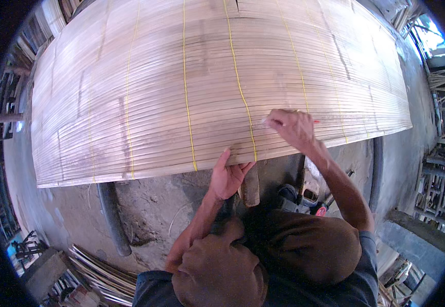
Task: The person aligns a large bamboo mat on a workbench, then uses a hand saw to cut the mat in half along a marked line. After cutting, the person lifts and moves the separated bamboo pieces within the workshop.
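Observation:
A wide mat of thin pale slats (166, 97) spreads out ahead of me, crossed by several yellow cords (186, 87). My left hand (227, 176) grips its near edge, thumb on top and fingers curled underneath, just left of where one yellow cord (244, 100) meets the edge. Above the mat, right of that cord, my right hand (293, 127) is closed and slightly blurred. A thin tool with a red end (316, 122) sticks out of it; most of the tool is hidden by the fingers.
Dark round poles (113, 220) (377, 171) and a short wooden post (251, 188) show below the mat's near edge. A metal tool with a dark body (310, 187) lies by my legs. Slats (99, 273) are heaped at the lower left; stacked wood (440, 187) stands at the right.

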The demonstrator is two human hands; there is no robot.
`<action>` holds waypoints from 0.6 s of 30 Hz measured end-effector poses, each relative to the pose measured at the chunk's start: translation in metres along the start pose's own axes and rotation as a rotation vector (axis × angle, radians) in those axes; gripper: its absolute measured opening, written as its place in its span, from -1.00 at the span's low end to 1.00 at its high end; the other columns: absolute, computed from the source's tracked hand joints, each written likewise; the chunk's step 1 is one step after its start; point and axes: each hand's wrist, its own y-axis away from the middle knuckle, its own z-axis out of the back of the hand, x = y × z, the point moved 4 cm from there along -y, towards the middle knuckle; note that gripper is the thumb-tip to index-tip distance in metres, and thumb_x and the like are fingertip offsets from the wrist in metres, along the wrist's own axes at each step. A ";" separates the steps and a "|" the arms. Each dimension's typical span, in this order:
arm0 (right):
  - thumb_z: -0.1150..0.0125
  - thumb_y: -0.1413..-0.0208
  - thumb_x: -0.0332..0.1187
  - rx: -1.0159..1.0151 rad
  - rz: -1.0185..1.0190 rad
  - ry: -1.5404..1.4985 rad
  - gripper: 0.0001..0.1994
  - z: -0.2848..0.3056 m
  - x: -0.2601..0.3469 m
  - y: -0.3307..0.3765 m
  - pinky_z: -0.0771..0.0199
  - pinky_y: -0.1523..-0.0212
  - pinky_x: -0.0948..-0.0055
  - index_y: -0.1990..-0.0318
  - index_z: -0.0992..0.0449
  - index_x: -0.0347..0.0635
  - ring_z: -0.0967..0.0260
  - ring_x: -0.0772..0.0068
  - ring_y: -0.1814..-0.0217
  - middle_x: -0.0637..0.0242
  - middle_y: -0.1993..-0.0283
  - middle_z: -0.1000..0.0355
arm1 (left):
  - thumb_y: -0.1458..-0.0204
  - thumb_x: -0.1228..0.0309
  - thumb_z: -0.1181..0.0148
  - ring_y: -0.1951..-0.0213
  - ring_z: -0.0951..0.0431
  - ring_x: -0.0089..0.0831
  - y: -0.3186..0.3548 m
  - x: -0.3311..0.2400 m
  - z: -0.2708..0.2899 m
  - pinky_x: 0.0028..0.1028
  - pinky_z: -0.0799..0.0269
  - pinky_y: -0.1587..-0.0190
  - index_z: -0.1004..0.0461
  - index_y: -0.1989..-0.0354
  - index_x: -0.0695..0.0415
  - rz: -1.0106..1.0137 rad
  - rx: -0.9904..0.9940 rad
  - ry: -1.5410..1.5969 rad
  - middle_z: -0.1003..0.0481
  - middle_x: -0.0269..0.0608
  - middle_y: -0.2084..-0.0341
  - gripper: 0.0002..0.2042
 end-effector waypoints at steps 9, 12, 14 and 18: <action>-0.05 -0.22 -0.07 0.026 -0.046 -0.027 -0.76 0.022 0.002 -0.010 -0.51 0.31 0.06 0.28 -0.50 0.02 -0.54 0.08 0.32 0.28 0.36 -0.55 | -0.33 0.15 0.14 -0.28 -0.31 -0.15 0.001 -0.002 0.000 -0.08 -0.15 -0.38 -0.12 -0.33 0.18 -0.011 -0.055 0.048 -0.31 -0.08 -0.24 -0.50; -0.07 -0.22 -0.07 0.022 0.051 -0.007 -0.76 -0.008 0.015 -0.006 -0.52 0.34 0.10 0.29 -0.52 0.01 -0.55 0.12 0.32 0.29 0.36 -0.55 | -0.32 0.17 0.12 -0.25 -0.34 -0.17 -0.002 0.004 0.005 -0.09 -0.15 -0.38 -0.14 -0.31 0.17 0.010 -0.061 0.072 -0.33 -0.08 -0.23 -0.52; -0.06 -0.23 -0.06 0.038 0.042 -0.012 -0.75 -0.001 0.017 -0.004 -0.52 0.34 0.09 0.28 -0.52 0.00 -0.55 0.12 0.32 0.30 0.36 -0.55 | -0.32 0.19 0.09 -0.22 -0.38 -0.24 0.002 0.003 -0.003 -0.12 -0.15 -0.39 -0.18 -0.28 0.17 0.025 -0.042 0.093 -0.37 -0.11 -0.20 -0.55; -0.07 -0.23 -0.04 -0.064 -0.008 -0.040 -0.73 0.011 0.001 -0.011 -0.52 0.34 0.07 0.31 -0.51 0.00 -0.54 0.06 0.35 0.31 0.41 -0.54 | -0.32 0.19 0.10 -0.24 -0.35 -0.25 0.003 0.005 0.003 -0.11 -0.15 -0.39 -0.18 -0.28 0.16 0.024 -0.057 0.099 -0.34 -0.11 -0.22 -0.55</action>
